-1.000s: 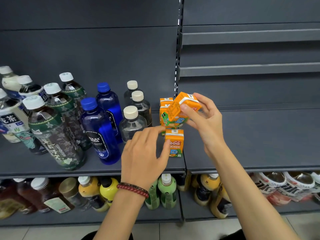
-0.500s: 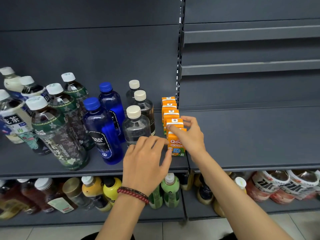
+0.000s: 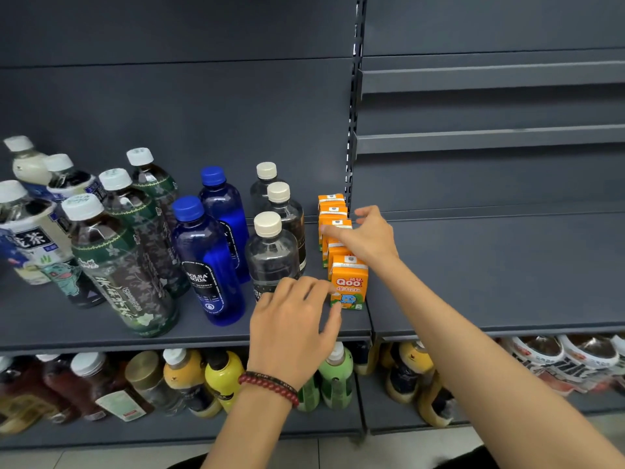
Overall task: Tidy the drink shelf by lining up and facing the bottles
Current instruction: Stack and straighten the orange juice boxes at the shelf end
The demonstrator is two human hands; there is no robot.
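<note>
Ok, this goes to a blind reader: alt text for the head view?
A right hand rests on a front-to-back row of orange juice cartons on a grey shelf; the left hand touches the front carton. Bottles stand alongside.

Orange cartons (image 3: 349,282) carry a blue cartoon figure; two cobalt-blue bottles (image 3: 211,262); green floral-patterned tea bottles (image 3: 121,269); dark grey shelf (image 3: 490,272); red bead bracelet (image 3: 270,387).
</note>
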